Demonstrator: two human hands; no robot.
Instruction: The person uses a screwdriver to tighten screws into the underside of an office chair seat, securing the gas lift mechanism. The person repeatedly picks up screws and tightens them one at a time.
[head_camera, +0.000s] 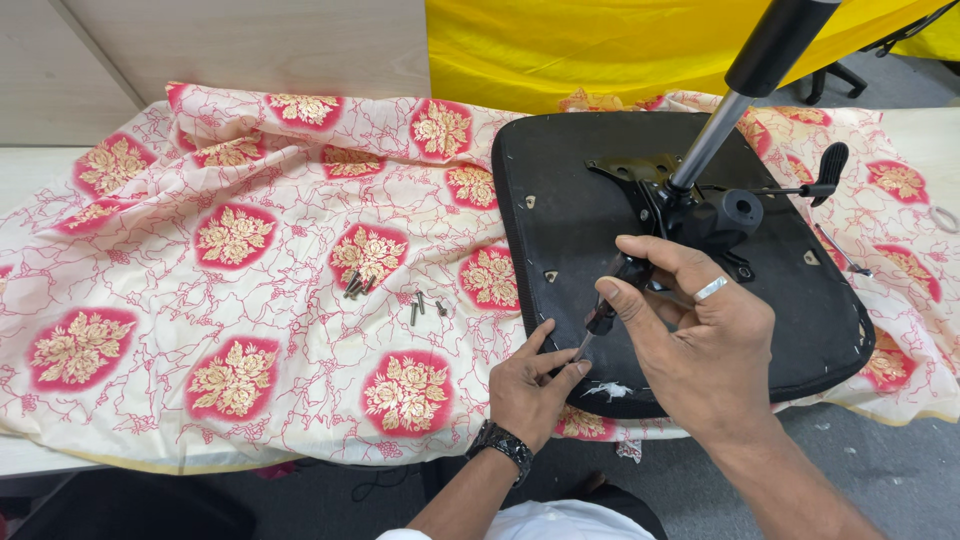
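Screwdriver (612, 298), black-handled with a thin metal shaft, is sitting at lower centre-right of the frame, tip pointing down toward the near edge of an upturned black chair seat (800, 320).

Right hand (700, 340): fingers are curling closed around the screwdriver handle, thumb pressing along its side; a silver ring is showing on one finger.

Left hand (530, 385): is resting at the seat's near-left edge, fingertips pinching lightly about the lower shaft near the tip; whether they are also holding a screw, cannot tell. A dark wristwatch (503, 443) is circling the wrist.

Chair seat: is lying underside-up across the right half of the frame on a cream cloth with red and gold floral medallions (230, 235). A black mounting mechanism (700, 215) is sitting at its middle, with a gas-lift column (745, 85), silver below and black above, rising tilted toward the upper right. A black lever with a paddle end (825, 175) is sticking out to the right.

Loose screws (357, 286): a small cluster is lying on the cloth at centre, with a few more (424, 304) just to its right, well apart from both hands.

Yellow fabric (600, 45) is hanging along the upper edge of the frame, behind the seat.
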